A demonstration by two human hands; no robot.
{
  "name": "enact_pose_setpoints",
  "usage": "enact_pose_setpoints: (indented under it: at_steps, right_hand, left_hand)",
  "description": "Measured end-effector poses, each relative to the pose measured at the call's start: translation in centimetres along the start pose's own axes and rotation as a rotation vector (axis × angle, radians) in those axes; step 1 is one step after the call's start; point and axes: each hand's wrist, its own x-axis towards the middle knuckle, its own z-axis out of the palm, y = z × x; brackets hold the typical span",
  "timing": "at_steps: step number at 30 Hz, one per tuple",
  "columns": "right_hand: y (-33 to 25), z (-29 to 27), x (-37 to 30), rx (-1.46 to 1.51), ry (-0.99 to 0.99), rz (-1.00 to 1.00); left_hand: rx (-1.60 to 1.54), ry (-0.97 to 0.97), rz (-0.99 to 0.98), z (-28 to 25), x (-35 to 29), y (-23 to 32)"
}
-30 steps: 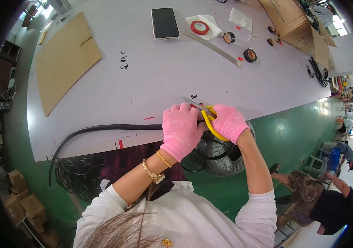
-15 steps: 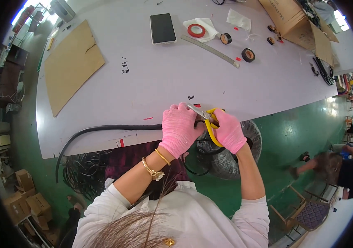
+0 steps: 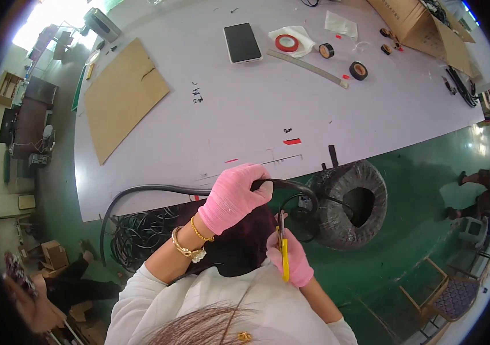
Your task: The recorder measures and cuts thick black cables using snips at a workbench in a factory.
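Observation:
My left hand (image 3: 234,196), in a pink glove, is closed round a long black tube (image 3: 167,188) at the table's near edge. On one side the tube runs left along the edge and droops off the corner; on the other it curves right and down in a loop. Lower down, in front of my body, my right hand (image 3: 294,260), gloved in pink too, holds yellow-handled scissors (image 3: 284,253), blades pointing up toward the table. To the right, below the table edge, sits a plastic-wrapped coil (image 3: 377,215) with a thin black length leading into its middle.
A pile of black strands (image 3: 141,233) hangs below the near left edge. On the table (image 3: 245,109) lie a brown board (image 3: 121,98), a phone (image 3: 242,43), a steel ruler (image 3: 308,69), tape rolls (image 3: 358,71) and a cardboard box (image 3: 411,29). A chair (image 3: 454,299) stands right; people are at both sides.
My right hand has moved down off the table, away from my left, with the scissors. The left hand keeps its hold on the tube. A person now shows at lower left.

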Motion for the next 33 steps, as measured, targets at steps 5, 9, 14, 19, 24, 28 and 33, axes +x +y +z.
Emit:
enact_pose_setpoints:
  at_steps: [5,9,14,19,24,28,33]
  right_hand:
    - [-0.5,3.2,1.8,0.125,0.043,-0.063]
    - [-0.2,3.8,3.1,1.155,-0.169,0.355]
    - [-1.9,5.5,2.5,0.075,-0.067,-0.036]
    - [-0.5,5.3,2.6,0.276,-0.109,0.127]
    - [-0.1,5.6,2.6,0.105,-0.055,0.033]
    - [-0.2,5.6,2.5,0.023,-0.029,-0.027]
    - [-2.8,6.0,2.1,-0.026,0.014,0.037]
  left_hand:
    - [-0.026,-0.009,-0.033,-1.6,-2.2,-0.2]
    - [-0.058,0.0,-0.039,-2.1,-3.3,-0.4]
    - [-0.083,0.008,-0.05,-2.7,-4.2,-0.8]
    - [-0.068,0.027,0.0,-3.1,-4.5,-1.4]
    - [-0.111,0.014,-0.036,-3.3,-4.6,-1.8]
    - [-0.099,0.035,-0.005,-3.2,-4.7,-1.9]
    - [-0.119,-0.059,-0.076,-4.0,-4.5,-1.3]
